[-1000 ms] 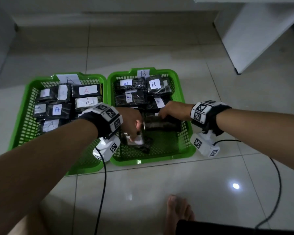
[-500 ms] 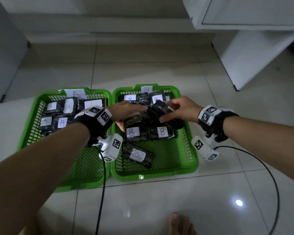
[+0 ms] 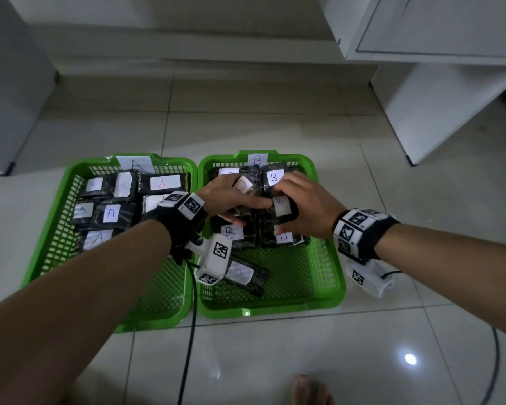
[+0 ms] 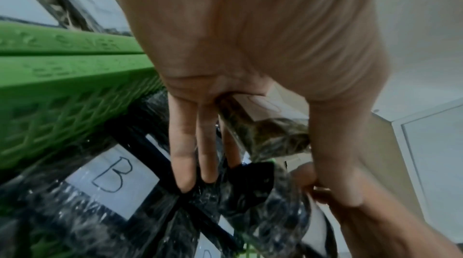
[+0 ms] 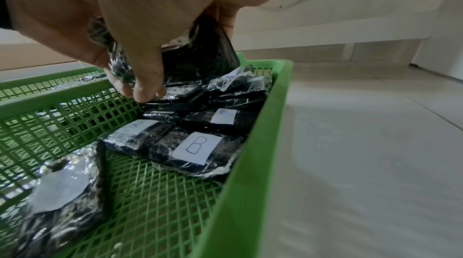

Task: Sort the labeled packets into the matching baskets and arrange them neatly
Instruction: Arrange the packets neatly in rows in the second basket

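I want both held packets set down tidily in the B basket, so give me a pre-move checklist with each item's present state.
1. Left hand holds a packet: ok, thumb and fingers pinch it.
2. Right hand holds its own packet: ok, fingers curl round it in the right wrist view.
3. Right-hand packet's label matches: ok, it reads B.
4. Left-hand packet's label matches: cannot tell, the writing is faint.
5. Both hands over the B basket: ok.
6. B basket's contents neat: not ok, a loose packet lies askew near the front, apart from the rows.
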Tool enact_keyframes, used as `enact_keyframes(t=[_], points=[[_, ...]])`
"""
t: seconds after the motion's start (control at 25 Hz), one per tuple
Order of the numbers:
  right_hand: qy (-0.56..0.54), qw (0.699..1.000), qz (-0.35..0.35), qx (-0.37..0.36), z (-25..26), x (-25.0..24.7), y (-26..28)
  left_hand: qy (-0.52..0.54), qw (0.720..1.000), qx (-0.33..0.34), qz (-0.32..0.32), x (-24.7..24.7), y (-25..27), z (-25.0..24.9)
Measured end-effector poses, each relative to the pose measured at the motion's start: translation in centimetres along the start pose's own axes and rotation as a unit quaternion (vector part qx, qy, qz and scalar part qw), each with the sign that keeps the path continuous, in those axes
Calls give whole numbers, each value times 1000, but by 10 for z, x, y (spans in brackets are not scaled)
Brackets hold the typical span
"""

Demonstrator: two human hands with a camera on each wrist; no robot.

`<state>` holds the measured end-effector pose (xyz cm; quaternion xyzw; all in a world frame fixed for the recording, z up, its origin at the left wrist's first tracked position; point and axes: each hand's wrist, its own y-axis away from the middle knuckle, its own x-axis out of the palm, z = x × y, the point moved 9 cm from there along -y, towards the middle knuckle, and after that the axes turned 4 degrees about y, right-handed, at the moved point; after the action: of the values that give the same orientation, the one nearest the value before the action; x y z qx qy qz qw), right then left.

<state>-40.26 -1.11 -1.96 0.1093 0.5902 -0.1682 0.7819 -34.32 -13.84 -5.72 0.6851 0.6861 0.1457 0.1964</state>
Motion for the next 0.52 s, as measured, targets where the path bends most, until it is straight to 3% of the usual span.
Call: enact_keyframes(t=[0.12, 0.2, 0.28, 0.52], points=[[6, 999, -31, -20, 7, -3, 1, 15, 999, 1, -28, 2, -4, -3], [-3, 1000, -22, -5, 4, -4, 1, -39, 997, 38, -57, 0, -3, -12], [-8, 1000, 5, 10, -1, -1, -1, -120, 987, 65, -85, -1, -3, -18], [73, 990, 116, 35, -14, 27, 10, -178, 967, 94, -159, -13, -6, -12]])
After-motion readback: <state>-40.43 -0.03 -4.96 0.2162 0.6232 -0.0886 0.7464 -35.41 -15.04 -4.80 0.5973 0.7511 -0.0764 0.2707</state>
